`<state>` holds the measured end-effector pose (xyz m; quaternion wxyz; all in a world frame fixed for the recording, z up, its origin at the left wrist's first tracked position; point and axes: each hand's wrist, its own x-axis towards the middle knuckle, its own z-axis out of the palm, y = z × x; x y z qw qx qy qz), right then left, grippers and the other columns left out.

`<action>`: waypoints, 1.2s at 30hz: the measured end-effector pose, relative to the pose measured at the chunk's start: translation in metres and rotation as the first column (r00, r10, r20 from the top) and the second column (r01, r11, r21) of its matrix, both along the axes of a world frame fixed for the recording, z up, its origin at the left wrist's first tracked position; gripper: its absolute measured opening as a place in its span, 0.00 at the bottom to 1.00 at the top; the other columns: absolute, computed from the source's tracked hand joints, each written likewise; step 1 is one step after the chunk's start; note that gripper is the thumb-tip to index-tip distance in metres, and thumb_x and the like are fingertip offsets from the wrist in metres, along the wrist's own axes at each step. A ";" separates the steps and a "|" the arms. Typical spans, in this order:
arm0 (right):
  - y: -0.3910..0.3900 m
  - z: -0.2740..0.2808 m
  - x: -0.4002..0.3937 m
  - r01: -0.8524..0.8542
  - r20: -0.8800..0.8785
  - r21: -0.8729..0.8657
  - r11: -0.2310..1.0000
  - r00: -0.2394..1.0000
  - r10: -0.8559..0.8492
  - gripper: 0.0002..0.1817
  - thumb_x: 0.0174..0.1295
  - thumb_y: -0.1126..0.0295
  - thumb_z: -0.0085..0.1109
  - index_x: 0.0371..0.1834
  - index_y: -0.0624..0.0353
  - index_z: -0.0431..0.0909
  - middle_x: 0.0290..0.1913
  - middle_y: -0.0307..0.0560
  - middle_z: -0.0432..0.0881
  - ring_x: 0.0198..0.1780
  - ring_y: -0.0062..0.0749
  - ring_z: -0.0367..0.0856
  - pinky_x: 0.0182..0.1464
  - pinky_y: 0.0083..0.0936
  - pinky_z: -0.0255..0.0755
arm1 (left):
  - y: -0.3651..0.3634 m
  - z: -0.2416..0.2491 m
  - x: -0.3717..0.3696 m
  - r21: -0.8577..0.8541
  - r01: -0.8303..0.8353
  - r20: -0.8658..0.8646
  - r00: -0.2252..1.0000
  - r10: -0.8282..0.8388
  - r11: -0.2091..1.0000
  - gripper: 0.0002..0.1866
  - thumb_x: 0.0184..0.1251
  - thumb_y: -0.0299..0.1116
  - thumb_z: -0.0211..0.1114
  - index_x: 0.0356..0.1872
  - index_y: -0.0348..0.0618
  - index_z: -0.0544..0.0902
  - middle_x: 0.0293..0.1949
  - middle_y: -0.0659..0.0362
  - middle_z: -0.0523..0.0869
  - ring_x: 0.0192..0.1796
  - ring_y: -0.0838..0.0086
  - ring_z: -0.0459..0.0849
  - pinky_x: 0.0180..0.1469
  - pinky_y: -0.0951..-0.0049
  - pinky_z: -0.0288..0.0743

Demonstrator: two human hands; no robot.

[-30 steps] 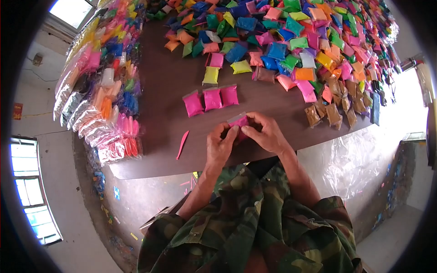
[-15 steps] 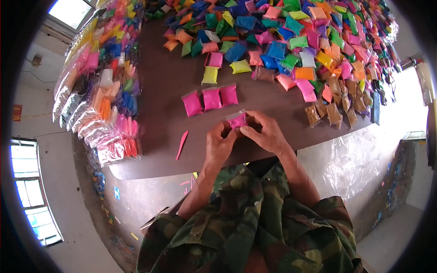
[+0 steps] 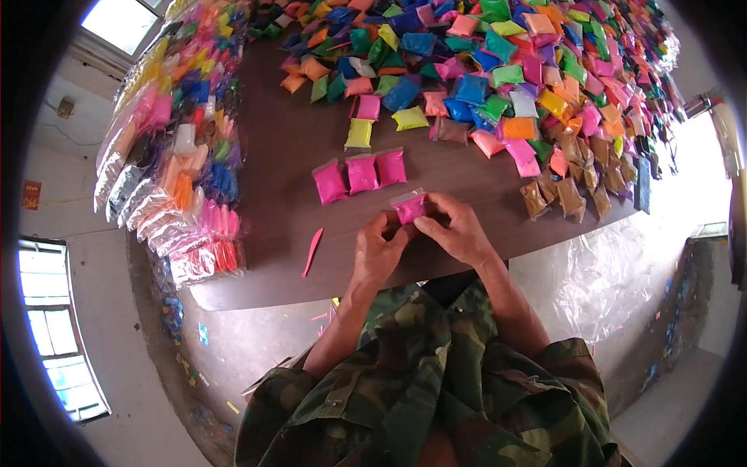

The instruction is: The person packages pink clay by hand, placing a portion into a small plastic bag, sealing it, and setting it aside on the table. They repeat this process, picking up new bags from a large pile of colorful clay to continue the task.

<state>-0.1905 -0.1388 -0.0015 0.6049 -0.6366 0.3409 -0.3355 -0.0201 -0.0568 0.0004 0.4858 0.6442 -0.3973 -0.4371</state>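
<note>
Between my two hands is a small clear bag with pink filling (image 3: 408,207), held just above the near part of the table. My left hand (image 3: 379,247) pinches its left lower side with thumb and fingers. On the other side, my right hand (image 3: 459,231) grips the bag, thumb in front and fingers behind. Beyond it, three pink bags (image 3: 362,173) lie side by side in a row. A pink plastic knife-like tool (image 3: 313,252) rests on the table to the left of my left hand.
A dark brown table (image 3: 272,187) carries a large heap of colourful small bags (image 3: 475,89) at the back and right. Brown bags (image 3: 570,198) sit by the right edge. Long clear packs (image 3: 187,194) are stacked along the left. Clear plastic sheeting (image 3: 595,284) lies beyond the table's right front edge.
Both hands keep hold of the pink bag, with almost no movement. The whole view has shifted very slightly.
</note>
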 end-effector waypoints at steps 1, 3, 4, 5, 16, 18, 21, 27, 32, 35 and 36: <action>-0.001 0.001 -0.001 -0.007 -0.018 -0.008 1.000 1.000 0.006 0.22 0.71 0.68 0.70 0.64 0.66 0.82 0.51 0.46 0.91 0.53 0.26 0.86 0.58 0.29 0.79 | 0.000 -0.001 0.000 -0.002 -0.012 -0.013 1.000 0.012 1.000 0.12 0.72 0.26 0.72 0.51 0.30 0.87 0.38 0.56 0.93 0.40 0.79 0.87 0.42 0.73 0.81; -0.003 0.003 -0.002 -0.025 -0.052 -0.024 0.999 0.998 0.024 0.21 0.71 0.67 0.70 0.63 0.65 0.83 0.51 0.47 0.91 0.52 0.25 0.86 0.58 0.29 0.79 | 0.000 -0.005 0.002 -0.013 -0.006 -0.022 1.000 0.005 1.000 0.12 0.72 0.27 0.72 0.50 0.30 0.87 0.38 0.57 0.93 0.40 0.79 0.87 0.42 0.73 0.81; -0.003 0.001 -0.002 -0.033 -0.033 0.007 0.999 0.999 0.034 0.20 0.71 0.67 0.70 0.62 0.66 0.83 0.51 0.47 0.91 0.52 0.24 0.85 0.57 0.29 0.79 | 0.000 -0.006 0.004 -0.024 0.013 -0.016 1.000 -0.013 1.000 0.12 0.72 0.28 0.73 0.50 0.30 0.87 0.38 0.57 0.93 0.40 0.80 0.87 0.42 0.73 0.81; -0.004 -0.001 -0.003 -0.041 -0.014 0.038 0.998 0.999 0.042 0.19 0.71 0.68 0.70 0.61 0.66 0.83 0.50 0.47 0.91 0.52 0.23 0.85 0.57 0.29 0.79 | 0.001 -0.008 0.006 -0.034 0.033 -0.010 0.999 -0.033 0.999 0.12 0.72 0.28 0.73 0.50 0.31 0.87 0.39 0.57 0.93 0.40 0.80 0.87 0.42 0.73 0.81; -0.002 -0.003 0.000 -0.009 -0.093 -0.074 0.997 0.996 0.002 0.17 0.69 0.66 0.71 0.54 0.66 0.85 0.43 0.47 0.91 0.45 0.22 0.85 0.51 0.29 0.80 | -0.002 -0.023 0.015 -0.063 0.003 0.019 1.000 -0.002 0.998 0.13 0.75 0.36 0.73 0.43 0.33 0.87 0.30 0.64 0.87 0.34 0.83 0.80 0.36 0.75 0.74; -0.002 -0.001 0.002 0.007 -0.122 -0.003 1.000 0.993 -0.008 0.18 0.69 0.64 0.71 0.54 0.66 0.85 0.42 0.47 0.91 0.43 0.22 0.85 0.50 0.28 0.80 | -0.002 -0.028 0.015 -0.092 0.002 0.066 0.998 0.004 0.996 0.13 0.74 0.37 0.73 0.41 0.33 0.86 0.29 0.65 0.85 0.33 0.84 0.78 0.35 0.75 0.72; -0.003 -0.011 0.000 0.001 -0.092 0.045 0.999 0.996 0.003 0.17 0.70 0.64 0.71 0.54 0.65 0.85 0.41 0.45 0.90 0.43 0.20 0.84 0.49 0.27 0.79 | -0.002 -0.019 0.010 -0.129 -0.009 0.038 0.999 0.014 0.992 0.14 0.74 0.38 0.73 0.37 0.34 0.85 0.27 0.66 0.83 0.32 0.84 0.75 0.33 0.74 0.69; -0.001 -0.015 0.002 0.009 0.053 0.015 1.000 0.999 -0.010 0.13 0.71 0.69 0.69 0.54 0.65 0.86 0.42 0.40 0.90 0.43 0.18 0.82 0.46 0.25 0.79 | -0.002 -0.007 0.007 -0.041 -0.028 -0.090 0.996 0.024 0.999 0.15 0.75 0.38 0.73 0.35 0.35 0.84 0.25 0.68 0.79 0.31 0.85 0.72 0.32 0.75 0.67; 0.000 -0.009 0.005 0.008 0.045 0.101 0.995 0.999 -0.013 0.14 0.71 0.69 0.70 0.53 0.66 0.85 0.41 0.40 0.89 0.43 0.17 0.82 0.46 0.24 0.79 | -0.002 -0.019 0.011 -0.057 -0.027 -0.032 0.999 0.026 0.998 0.15 0.76 0.37 0.71 0.33 0.36 0.84 0.24 0.69 0.77 0.32 0.84 0.72 0.32 0.74 0.66; -0.001 -0.006 0.003 0.024 0.004 0.097 0.995 1.000 -0.024 0.15 0.70 0.67 0.71 0.53 0.66 0.85 0.40 0.40 0.88 0.43 0.18 0.82 0.45 0.24 0.79 | 0.001 -0.027 0.014 -0.198 0.025 0.051 0.999 -0.015 0.980 0.15 0.76 0.38 0.72 0.35 0.36 0.84 0.25 0.68 0.79 0.33 0.85 0.72 0.33 0.74 0.67; -0.002 -0.006 0.002 0.026 -0.032 0.075 0.997 0.999 -0.024 0.15 0.70 0.67 0.71 0.53 0.66 0.85 0.40 0.40 0.88 0.42 0.18 0.82 0.45 0.24 0.79 | 0.002 -0.017 0.013 -0.139 0.047 0.099 0.994 -0.033 0.989 0.13 0.76 0.37 0.72 0.36 0.36 0.84 0.27 0.68 0.80 0.34 0.85 0.73 0.35 0.76 0.67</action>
